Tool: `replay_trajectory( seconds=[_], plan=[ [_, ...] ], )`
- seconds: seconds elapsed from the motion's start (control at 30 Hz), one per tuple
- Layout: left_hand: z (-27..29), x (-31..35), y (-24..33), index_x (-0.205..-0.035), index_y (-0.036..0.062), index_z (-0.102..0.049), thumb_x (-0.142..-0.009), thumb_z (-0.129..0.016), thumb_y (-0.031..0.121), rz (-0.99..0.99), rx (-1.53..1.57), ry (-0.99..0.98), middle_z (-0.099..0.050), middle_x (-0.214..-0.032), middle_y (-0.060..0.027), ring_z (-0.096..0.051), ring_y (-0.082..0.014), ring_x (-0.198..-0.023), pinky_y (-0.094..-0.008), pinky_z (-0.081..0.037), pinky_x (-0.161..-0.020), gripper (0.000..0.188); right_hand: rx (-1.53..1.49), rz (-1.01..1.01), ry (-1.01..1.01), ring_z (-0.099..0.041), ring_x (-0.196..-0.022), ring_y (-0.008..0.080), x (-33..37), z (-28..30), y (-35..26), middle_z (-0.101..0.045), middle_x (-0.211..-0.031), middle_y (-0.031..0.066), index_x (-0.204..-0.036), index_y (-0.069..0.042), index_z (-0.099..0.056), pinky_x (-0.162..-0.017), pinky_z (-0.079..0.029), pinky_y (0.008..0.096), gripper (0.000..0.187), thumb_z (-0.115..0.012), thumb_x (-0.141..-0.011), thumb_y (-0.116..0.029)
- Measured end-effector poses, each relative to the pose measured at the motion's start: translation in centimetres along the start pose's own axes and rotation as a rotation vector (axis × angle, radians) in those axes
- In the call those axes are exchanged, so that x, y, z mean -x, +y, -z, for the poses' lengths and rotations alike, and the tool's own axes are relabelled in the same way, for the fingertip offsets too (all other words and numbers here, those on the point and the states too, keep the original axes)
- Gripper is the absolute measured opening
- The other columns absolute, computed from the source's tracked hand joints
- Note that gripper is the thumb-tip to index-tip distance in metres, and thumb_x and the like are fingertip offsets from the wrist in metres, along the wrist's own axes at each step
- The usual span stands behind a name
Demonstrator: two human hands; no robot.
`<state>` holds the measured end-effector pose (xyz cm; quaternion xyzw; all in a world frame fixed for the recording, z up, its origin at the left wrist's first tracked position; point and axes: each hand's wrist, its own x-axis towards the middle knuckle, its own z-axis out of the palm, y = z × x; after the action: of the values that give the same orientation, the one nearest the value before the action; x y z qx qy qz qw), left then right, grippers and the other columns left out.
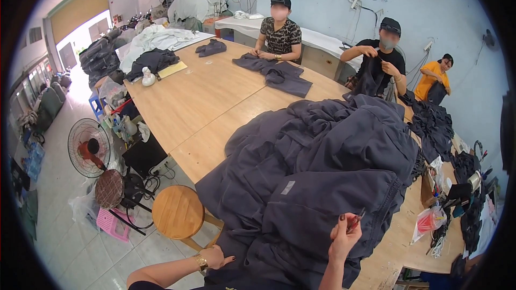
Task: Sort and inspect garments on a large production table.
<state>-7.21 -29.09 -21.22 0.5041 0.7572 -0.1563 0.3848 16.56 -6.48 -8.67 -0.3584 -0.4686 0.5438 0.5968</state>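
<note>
A large heap of dark grey garments point(322, 145) covers the near part of the wooden table, and its lower edge hangs toward me. At its lower left, my left hand point(216, 258) is closed on the edge of a dark grey garment point(242, 239); some of its fingers are hidden. A small pair of thread snips point(357, 220) with red on the handles is held in my right hand point(344, 233), tips pointing up, above the cloth. Below it lies a garment with a small pale label point(288, 187) and a stitched, gathered edge.
Across the wooden table point(177, 102), two people point(279, 37) point(384, 56) handle dark garments; a third point(432, 78) in orange works farther right. A round stool point(178, 213) and a fan point(88, 147) stand at left. Tools and a red drink cup point(430, 219) sit at right.
</note>
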Motion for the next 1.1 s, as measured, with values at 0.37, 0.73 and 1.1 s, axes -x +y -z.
replay_trajectory(
  seconds=[0.37,0.73,1.1],
  plan=[
    [9.6,2.3,10.6,-0.074,-0.0057,-0.062,-0.09,-0.047,0.034,-0.837,-0.136,-0.057,-0.063,-0.076,-0.0255,-0.062,-0.0428,-0.075,-0.0463,-0.051,-0.064,0.046,0.016,0.088,0.2,-0.028,-0.035,0.0004,1.3,5.9,-0.9,-0.044,-0.058,-0.0041,-0.088,-0.006,-0.053,-0.032,-0.019,0.0188,0.004,-0.055,-0.091,-0.008],
    [19.6,13.2,19.7,-0.123,-0.0008,-0.052,-0.098,-0.042,0.021,-1.708,0.519,-1.08,-0.051,-0.127,-0.0169,-0.042,-0.0305,-0.123,-0.0421,-0.029,-0.103,0.035,0.035,0.065,0.186,-0.027,-0.035,0.0013,1.1,5.2,-0.1,-0.041,-0.053,-0.0045,-0.087,-0.006,-0.053,-0.033,-0.019,0.0189,0.006,-0.057,-0.091,-0.008],
    [15.0,14.0,20.1,-0.121,0.0029,-0.056,-0.098,-0.043,0.018,-1.923,0.598,-0.94,-0.054,-0.121,-0.0164,-0.047,-0.0312,-0.116,-0.0402,-0.037,-0.095,0.031,0.03,0.024,0.191,-0.028,-0.036,0.0013,2.3,4.4,0.4,-0.042,-0.056,-0.0042,-0.087,-0.006,-0.052,-0.033,-0.02,0.0187,0.007,-0.057,-0.091,-0.009]
  ],
)
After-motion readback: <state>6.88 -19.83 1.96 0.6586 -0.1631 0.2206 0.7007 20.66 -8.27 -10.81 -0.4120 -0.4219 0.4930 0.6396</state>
